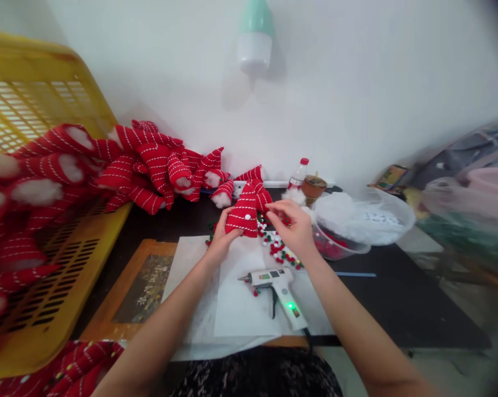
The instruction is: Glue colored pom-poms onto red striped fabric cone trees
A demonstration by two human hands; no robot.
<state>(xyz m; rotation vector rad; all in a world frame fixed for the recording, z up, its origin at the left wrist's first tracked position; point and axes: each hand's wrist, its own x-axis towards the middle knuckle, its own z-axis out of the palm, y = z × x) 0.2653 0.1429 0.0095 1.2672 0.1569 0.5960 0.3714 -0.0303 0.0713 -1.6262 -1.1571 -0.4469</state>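
1. White wall (340, 71) behind a dark tabletop (406, 314); green-and-white fitting (255, 41) on the wall.
2. Far left: yellow crate (46, 48), tilted. Stuffed red striped cones (153, 160) heap in it and spill past its edge onto the table, white filling at their open ends. No pom-poms made out on the heap. Dotted red cloth (59, 366) below, too blurred to read.
3. Wood-framed panel (108, 309), then white paper (191, 275).
4. Left hand (221, 238) closed round the lower left edge of the held cone (244, 204), which stands point up above the paper, mid-table. One white pom-pom (248, 217) sits low on its front; no second one visible.
5. Loose red, green and white pom-poms (279, 252) right of the cone, unused by the look of it.
6. Glue gun (269, 277) lies on the paper, nozzle left, green light lit.
7. Right hand (295, 227) partly curled, thumb and forefinger near each other beside the cone; cannot tell whether anything is pinched.
8. Further right: red-capped bottle (297, 177), brown pot (314, 187), clear tub (331, 251), blue strip (358, 274).
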